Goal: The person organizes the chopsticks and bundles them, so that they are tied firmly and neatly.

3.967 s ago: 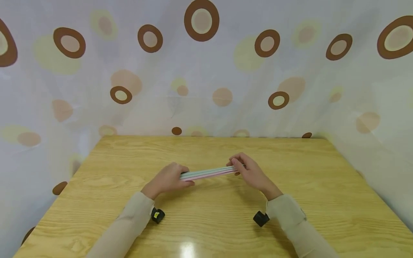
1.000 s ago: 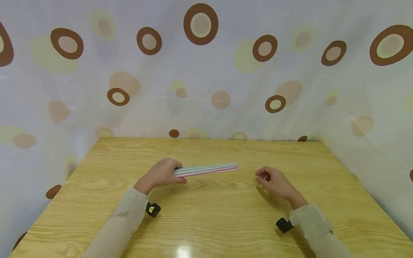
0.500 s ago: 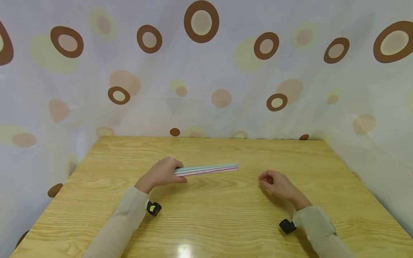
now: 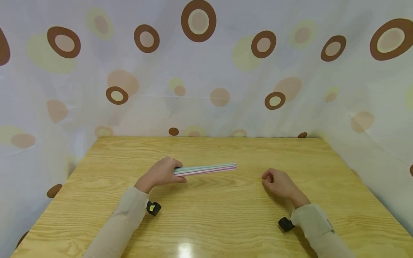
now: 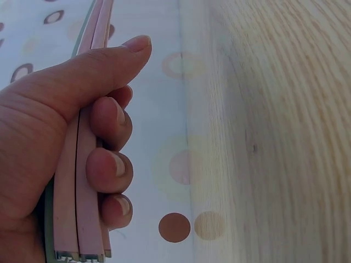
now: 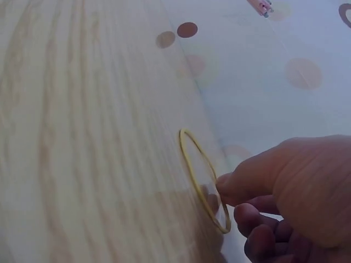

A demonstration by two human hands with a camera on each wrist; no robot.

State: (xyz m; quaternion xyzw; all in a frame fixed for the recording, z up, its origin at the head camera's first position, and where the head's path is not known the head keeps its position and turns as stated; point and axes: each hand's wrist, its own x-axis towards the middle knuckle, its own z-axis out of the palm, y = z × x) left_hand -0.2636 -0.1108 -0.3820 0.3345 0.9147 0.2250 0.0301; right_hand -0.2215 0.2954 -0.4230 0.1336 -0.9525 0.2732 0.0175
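My left hand grips a bundle of long, thin pastel sticks, green on top and pink below, by one end. The other end points right, held close over the table. In the left wrist view, my thumb lies across the pink sticks, with the fingers curled round them and cut ends showing below. To the right, my right hand pinches a thin yellow rubber band between thumb and fingers. The band hangs as a narrow open loop, apart from the sticks.
A light wooden table fills the lower view. Behind it and along both sides hangs a pale cloth with brown rings and spots. Small black wrist cameras sit under both sleeves.
Four seconds ago my right hand held the right end of the bundle; it has since moved off to the right, with the rubber band. My left hand keeps its grip, slightly further left.
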